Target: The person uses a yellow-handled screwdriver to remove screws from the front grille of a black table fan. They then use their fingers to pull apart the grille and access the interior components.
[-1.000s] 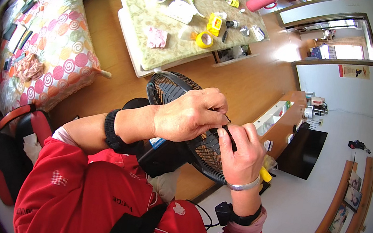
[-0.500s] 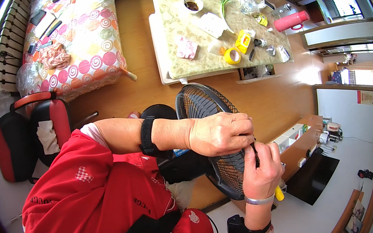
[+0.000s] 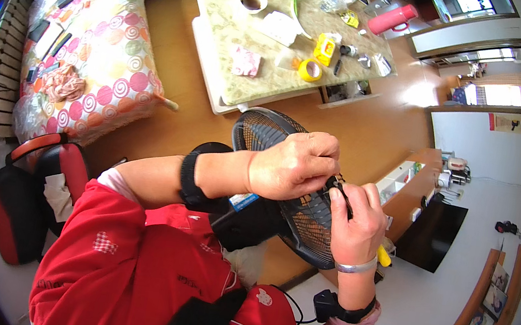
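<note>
The bed (image 3: 108, 44) occupied the upper left of the view, its cover printed with multicoloured circles. The table (image 3: 215, 33), with a mottled green-and-cream top, stood to the right of the bed, across a strip of wooden floor. A red-and-black chair (image 3: 8, 211) was positioned at the lower left; a pale cloth lay on it. A flat black screen (image 3: 433, 238) was located at the right, below a wooden surface.

The black fan (image 3: 262, 124) was located in front of the person's torso, below the near edge of the table in the view. Its round grille was tilted, running from upper left to lower right, and was partly covered by the hands.

The left hand (image 3: 296, 165) was set over the grille, fingers curled to a narrow pinch; whether it gripped anything could not be told. The right hand (image 3: 361, 222) was positioned just beside it, thumb and fingers closed on a small dark piece. The two sets of fingertips were close together.

The pink flask (image 3: 392, 19) lay on its side at the far right of the tabletop. The white bowl (image 3: 262, 7) contained dark liquid. The yellow tape roll (image 3: 303, 71) rested near the table's front edge. A silver bracelet (image 3: 357, 266) encircled the right wrist. The small dark piece (image 3: 341, 187) was located at the grille; its attachment to the fan could not be determined.
</note>
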{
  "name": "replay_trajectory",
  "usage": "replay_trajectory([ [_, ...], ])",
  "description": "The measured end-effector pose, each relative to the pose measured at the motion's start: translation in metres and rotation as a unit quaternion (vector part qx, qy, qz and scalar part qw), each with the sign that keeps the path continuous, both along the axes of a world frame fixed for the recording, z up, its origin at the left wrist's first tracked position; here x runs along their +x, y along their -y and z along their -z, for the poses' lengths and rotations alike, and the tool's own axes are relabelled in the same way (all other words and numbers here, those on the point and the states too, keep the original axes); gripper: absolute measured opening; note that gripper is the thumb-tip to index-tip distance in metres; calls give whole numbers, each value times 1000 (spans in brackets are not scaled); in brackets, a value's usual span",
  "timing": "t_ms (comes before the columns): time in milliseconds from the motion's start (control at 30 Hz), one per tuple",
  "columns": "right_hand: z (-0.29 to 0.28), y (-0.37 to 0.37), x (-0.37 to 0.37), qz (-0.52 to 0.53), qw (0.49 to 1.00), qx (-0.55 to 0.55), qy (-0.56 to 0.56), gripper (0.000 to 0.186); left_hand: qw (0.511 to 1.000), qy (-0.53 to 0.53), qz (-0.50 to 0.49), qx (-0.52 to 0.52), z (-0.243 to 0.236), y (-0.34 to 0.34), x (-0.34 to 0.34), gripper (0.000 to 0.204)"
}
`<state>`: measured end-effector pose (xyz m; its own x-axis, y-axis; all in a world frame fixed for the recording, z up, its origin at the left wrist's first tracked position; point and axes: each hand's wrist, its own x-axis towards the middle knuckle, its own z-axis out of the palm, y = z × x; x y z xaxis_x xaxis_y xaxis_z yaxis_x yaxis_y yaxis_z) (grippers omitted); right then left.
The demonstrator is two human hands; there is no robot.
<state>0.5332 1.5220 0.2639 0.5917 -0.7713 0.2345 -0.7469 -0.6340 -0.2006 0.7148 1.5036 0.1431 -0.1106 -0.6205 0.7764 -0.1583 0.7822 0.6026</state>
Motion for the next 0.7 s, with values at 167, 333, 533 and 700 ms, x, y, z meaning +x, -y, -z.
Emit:
replay_trajectory([
  [167, 2, 0, -2, 3, 1000, -2, 11, 12, 990, -101, 54, 77, -5, 1, -1, 18],
  [333, 4, -1, -2, -7, 1000, -16, 0, 12, 992, -66, -17, 103, -12, -10, 4, 22],
  [533, 6, -2, -4, -12, 999, -40, -8, 13, 997, -12, -9, 77, -22, -12, 3, 21],
  [700, 8, -4, -5, -11, 997, -68, -29, 14, 996, -4, 41, 85, -26, -9, 3, 16],
])
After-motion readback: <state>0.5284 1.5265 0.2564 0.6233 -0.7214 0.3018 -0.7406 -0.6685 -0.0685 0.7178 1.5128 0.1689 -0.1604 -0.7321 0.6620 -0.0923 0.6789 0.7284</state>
